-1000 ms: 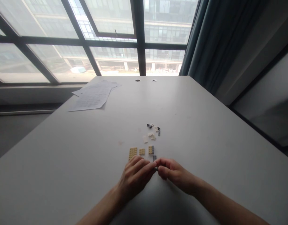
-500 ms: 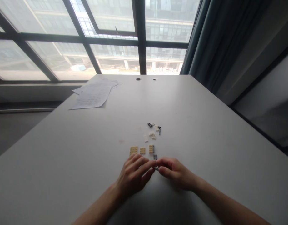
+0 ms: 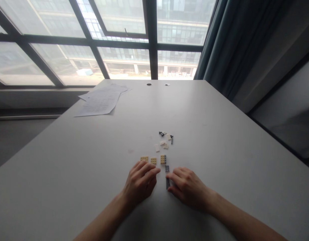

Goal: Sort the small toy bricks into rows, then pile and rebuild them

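My right hand (image 3: 186, 185) has its thumb and index finger at the right side of a long dark grey toy building piece (image 3: 167, 183), gripping it on the table. Just beyond it lies a small grey studded plate (image 3: 167, 168). My left hand (image 3: 142, 179) rests to the left, fingers loosely bent and apart, with nothing visible in it. Its knuckles partly cover a tan studded plate (image 3: 144, 158). A smaller tan plate (image 3: 153, 160) lies beyond its fingertips. Further right is a tan plate with a grey strip along one side (image 3: 163, 159).
Several loose white pieces (image 3: 164, 144) and black pieces (image 3: 161, 134) are scattered farther up the white table (image 3: 220, 144). Printed sheets (image 3: 99, 102) lie at the far left. Two round cable holes sit near the far edge by the window (image 3: 126, 63). A dark curtain (image 3: 220, 50) hangs on the right.
My left hand has drawn away leftward from my right hand. The long grey piece, mostly hidden between the fingers before, now shows at my right fingertips.
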`<state>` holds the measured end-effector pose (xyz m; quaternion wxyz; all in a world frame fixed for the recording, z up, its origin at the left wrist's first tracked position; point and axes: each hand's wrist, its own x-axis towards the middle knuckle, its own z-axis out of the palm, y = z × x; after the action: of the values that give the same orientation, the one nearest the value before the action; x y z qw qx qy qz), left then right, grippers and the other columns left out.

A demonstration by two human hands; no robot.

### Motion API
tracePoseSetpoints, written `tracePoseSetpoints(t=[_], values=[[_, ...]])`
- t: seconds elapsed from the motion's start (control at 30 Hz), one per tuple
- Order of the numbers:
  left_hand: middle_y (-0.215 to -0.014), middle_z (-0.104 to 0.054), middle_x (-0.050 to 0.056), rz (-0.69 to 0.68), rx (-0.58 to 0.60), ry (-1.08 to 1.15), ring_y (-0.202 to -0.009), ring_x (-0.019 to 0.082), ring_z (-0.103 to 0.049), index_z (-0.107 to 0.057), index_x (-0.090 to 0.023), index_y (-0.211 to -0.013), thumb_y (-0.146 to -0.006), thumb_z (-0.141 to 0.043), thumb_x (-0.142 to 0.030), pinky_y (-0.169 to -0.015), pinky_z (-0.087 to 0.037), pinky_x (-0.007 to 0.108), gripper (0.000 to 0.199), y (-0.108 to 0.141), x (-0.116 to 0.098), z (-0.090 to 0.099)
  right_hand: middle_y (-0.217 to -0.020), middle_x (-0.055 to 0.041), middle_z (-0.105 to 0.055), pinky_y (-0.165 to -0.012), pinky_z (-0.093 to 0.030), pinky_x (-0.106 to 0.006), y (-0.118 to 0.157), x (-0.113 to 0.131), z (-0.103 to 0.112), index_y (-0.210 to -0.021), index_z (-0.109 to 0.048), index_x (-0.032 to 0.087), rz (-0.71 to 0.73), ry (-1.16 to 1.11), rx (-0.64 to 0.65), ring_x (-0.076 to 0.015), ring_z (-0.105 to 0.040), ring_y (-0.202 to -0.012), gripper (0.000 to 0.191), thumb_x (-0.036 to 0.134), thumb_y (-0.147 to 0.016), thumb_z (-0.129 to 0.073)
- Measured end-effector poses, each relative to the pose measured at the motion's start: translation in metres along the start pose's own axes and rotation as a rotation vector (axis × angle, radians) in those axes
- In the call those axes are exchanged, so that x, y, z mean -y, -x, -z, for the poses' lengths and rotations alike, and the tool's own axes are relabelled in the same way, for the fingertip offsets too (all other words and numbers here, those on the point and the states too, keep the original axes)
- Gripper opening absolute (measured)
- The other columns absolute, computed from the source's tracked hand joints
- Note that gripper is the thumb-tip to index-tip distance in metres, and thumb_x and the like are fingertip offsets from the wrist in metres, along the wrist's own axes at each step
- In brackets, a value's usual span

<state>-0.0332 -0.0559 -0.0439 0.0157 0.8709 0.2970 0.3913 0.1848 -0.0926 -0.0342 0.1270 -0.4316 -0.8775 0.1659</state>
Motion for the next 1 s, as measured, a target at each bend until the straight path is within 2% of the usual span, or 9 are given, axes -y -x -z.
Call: tracePoseSetpoints(t=[0.13, 0.27, 0.43, 0.6, 0.7, 0.8, 1.0], values=[[-0.079, -0.065, 0.003, 0.008, 0.002, 0.002, -0.072, 0.015, -0.055, -0.061, -0.021, -0.093, -0.078, -0.055, -0.007, -0.069, -0.046, 0.03, 0.021, 0.001, 0.001, 0.0, -0.094, -0.0071, -0.062, -0.081, -0.044, -0.034, 0.001, -0.003, -0.001, -0.112, -0.058, 0.018, 0.023, -0.023, -0.029, -0.0222, -0.055, -0.087, 0.027, 0.031, -0.088, -0.055], [-0.08, -0.065, 0.003, 0.017, 0.001, -0.004, -0.073, 0.016, -0.055, -0.061, -0.02, -0.094, -0.078, -0.057, -0.005, -0.071, -0.046, 0.031, 0.023, 0.002, 0.002, -0.001, -0.093, -0.0069, -0.063, -0.082, -0.043, -0.033, 0.002, -0.009, -0.006, -0.11, -0.059, 0.019, 0.015, -0.076, -0.134, -0.0216, -0.055, -0.088, 0.026, 0.03, -0.087, -0.058], [-0.078, -0.065, 0.003, 0.025, -0.025, -0.008, -0.073, 0.016, -0.056, -0.062, -0.02, -0.093, -0.077, -0.059, -0.006, -0.07, -0.047, 0.03, 0.021, -0.001, 0.001, 0.0, -0.079, -0.0034, -0.061, -0.071, -0.043, -0.028, 0.001, -0.019, -0.008, -0.093, -0.064, 0.018, -0.102, -0.185, -0.346, -0.0166, -0.056, -0.073, 0.011, 0.024, -0.087, -0.056], [-0.079, -0.066, 0.003, 0.06, -0.071, -0.01, -0.074, 0.015, -0.058, -0.063, -0.02, -0.088, -0.079, -0.06, -0.008, -0.072, -0.049, 0.029, 0.015, -0.003, 0.005, 0.002, -0.071, -0.0012, -0.058, -0.066, -0.042, -0.026, -0.002, -0.025, -0.004, -0.088, -0.064, 0.018, -0.224, -0.274, -0.476, -0.0149, -0.054, -0.068, 0.01, 0.022, -0.086, -0.055], [-0.082, -0.067, 0.004, 0.134, -0.094, 0.061, -0.077, 0.015, -0.059, -0.064, -0.02, -0.088, -0.081, -0.059, -0.009, -0.073, -0.05, 0.029, 0.014, -0.003, 0.009, 0.002, -0.071, -0.0003, -0.057, -0.063, -0.042, -0.025, -0.004, -0.026, -0.003, -0.091, -0.065, 0.018, -0.287, -0.329, -0.504, -0.0134, -0.052, -0.063, 0.011, 0.022, -0.085, -0.056], [-0.084, -0.066, 0.005, 0.268, -0.128, 0.109, -0.077, 0.015, -0.06, -0.065, -0.019, -0.088, -0.084, -0.056, -0.013, -0.07, -0.05, 0.028, 0.011, -0.003, 0.014, 0.004, -0.071, 0.0003, -0.056, -0.061, -0.042, -0.025, -0.005, -0.027, -0.003, -0.092, -0.065, 0.018, -0.34, -0.383, -0.519, -0.0128, -0.051, -0.061, 0.012, 0.022, -0.084, -0.057], [-0.079, -0.064, 0.002, 0.47, -0.213, 0.062, -0.07, 0.013, -0.057, -0.066, -0.019, -0.086, -0.085, -0.058, -0.02, -0.066, -0.048, 0.025, 0.009, -0.007, 0.024, 0.012, -0.071, 0.0002, -0.056, -0.062, -0.043, -0.026, -0.005, -0.029, -0.005, -0.092, -0.064, 0.018, -0.361, -0.409, -0.552, -0.0135, -0.051, -0.062, 0.012, 0.021, -0.084, -0.056]])
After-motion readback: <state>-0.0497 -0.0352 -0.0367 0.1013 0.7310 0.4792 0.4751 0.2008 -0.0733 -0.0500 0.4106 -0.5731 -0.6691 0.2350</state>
